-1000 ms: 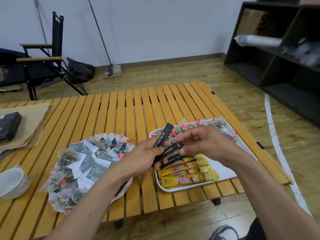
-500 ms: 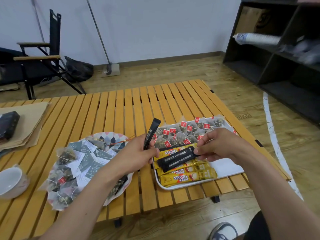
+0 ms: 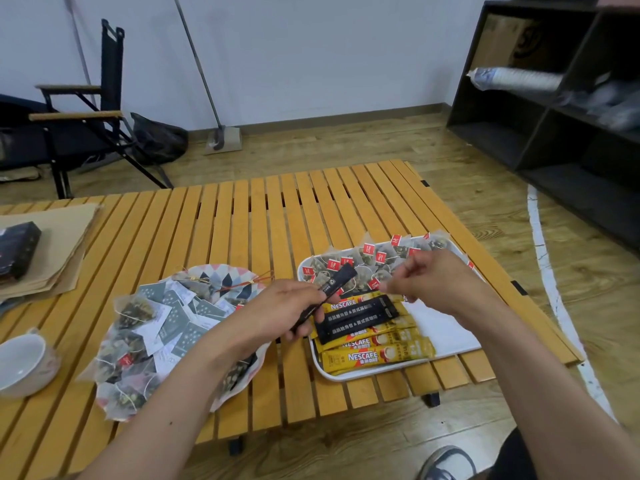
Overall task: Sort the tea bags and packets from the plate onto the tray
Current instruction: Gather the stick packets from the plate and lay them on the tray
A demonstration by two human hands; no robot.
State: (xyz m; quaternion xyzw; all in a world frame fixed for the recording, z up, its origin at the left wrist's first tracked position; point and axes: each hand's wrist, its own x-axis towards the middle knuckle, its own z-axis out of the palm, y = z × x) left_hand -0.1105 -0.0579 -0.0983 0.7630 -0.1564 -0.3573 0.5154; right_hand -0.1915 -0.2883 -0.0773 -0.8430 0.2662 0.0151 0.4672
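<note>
Head view: we look down on a slatted wooden table (image 3: 259, 220) with a plate (image 3: 223, 273) on the left and a white tray (image 3: 446, 330) on the right.
Left hand (image 3: 277, 313): we see it pinching a black stick packet (image 3: 332, 287), tilted up to the right, over the tray's left edge.
Right hand (image 3: 436, 282): it hovers above the tray, fingers loosely curled; we see nothing in it.
Tray, near part: two black packets (image 3: 356, 318) lie side by side across yellow Nescafé sticks (image 3: 377, 355).
Tray, far part: red-tagged tea bags (image 3: 363, 261) lie in rows.
Plate: we find loose tea bags (image 3: 166, 317) heaped on it.
Left edge: a white bowl (image 3: 20, 362) stands near us; farther back, a black box (image 3: 17, 247) rests on brown paper sheets (image 3: 59, 244).
</note>
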